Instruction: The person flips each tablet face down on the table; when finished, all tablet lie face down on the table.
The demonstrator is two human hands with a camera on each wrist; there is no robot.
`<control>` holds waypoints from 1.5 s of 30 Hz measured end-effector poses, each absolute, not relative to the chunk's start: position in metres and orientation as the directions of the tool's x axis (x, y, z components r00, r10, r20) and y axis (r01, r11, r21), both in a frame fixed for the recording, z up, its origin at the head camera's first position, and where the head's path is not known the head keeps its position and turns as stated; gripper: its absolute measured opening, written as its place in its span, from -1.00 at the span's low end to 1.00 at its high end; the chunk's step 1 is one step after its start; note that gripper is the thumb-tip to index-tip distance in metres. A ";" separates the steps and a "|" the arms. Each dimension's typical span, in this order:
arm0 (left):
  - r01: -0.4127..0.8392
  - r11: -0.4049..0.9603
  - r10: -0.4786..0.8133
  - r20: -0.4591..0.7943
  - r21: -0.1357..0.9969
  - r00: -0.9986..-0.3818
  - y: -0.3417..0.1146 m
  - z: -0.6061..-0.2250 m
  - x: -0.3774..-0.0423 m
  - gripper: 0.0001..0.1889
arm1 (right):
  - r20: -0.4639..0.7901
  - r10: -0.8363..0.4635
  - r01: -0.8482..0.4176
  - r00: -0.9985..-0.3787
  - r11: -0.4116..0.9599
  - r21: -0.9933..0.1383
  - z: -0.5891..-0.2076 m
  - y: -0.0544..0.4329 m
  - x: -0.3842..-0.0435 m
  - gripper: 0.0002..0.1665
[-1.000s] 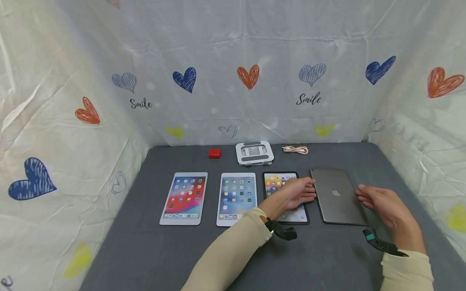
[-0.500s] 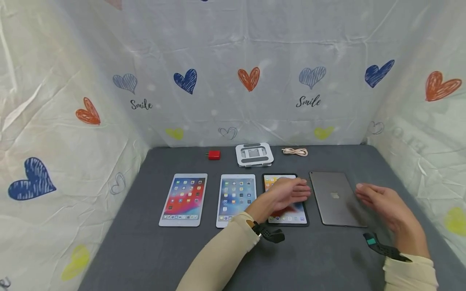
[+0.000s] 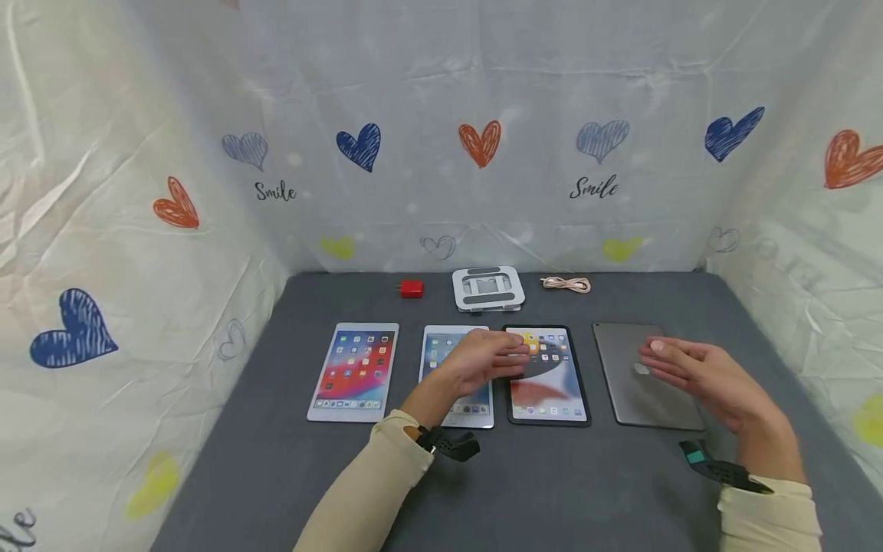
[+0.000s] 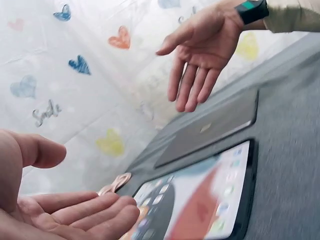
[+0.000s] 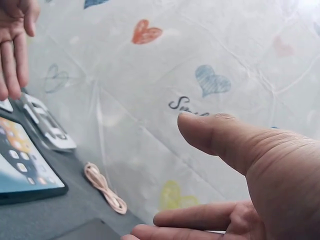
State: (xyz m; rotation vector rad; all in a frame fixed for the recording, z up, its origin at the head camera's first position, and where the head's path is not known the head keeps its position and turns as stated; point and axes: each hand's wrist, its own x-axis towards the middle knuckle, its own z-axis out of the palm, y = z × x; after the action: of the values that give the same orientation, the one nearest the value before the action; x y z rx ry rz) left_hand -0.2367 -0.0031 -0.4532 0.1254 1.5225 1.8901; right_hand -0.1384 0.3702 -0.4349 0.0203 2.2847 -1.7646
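Note:
My left hand [image 3: 479, 360] is over the second tablet [image 3: 476, 414], a white-framed one, its fingertips overlapping the left side of a black-framed tablet [image 3: 552, 387]. In the left wrist view its fingers are loosely extended and hold nothing. My right hand [image 3: 710, 379] hovers above a grey tablet [image 3: 628, 402] lying face down, its logo partly covered by the fingertips in the head view. Those fingers [image 4: 195, 85] are straight, with the thumb apart and nothing between them. At the left of the row lies another white tablet [image 3: 353, 372] with a lit red and blue screen.
Behind the tablets sit a red charger plug [image 3: 411, 289], a folded white and grey stand [image 3: 488, 289] and a bundled pale cable [image 3: 567, 284]. A grey cloth covers the table [image 3: 566, 491]. A curtain printed with hearts [image 3: 414, 207] rises around the back and sides.
My left hand has moved left, away from the grey tablet's edge and across the black-framed tablet. My right hand has moved left from the grey tablet's right edge to over it.

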 end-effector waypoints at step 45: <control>-0.489 0.069 0.472 -0.460 0.870 -0.752 -0.019 -0.473 -0.236 -0.47 | -0.386 -0.132 0.351 -0.913 0.227 -0.908 -0.469 0.291 -0.171 -0.05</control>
State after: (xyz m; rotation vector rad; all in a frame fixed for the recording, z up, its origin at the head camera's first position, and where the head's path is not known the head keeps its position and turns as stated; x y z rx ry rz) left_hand -0.2362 -0.0191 -0.4732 -0.0171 1.6579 1.7656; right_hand -0.1712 0.2909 -0.4692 0.2023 2.1250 -1.7305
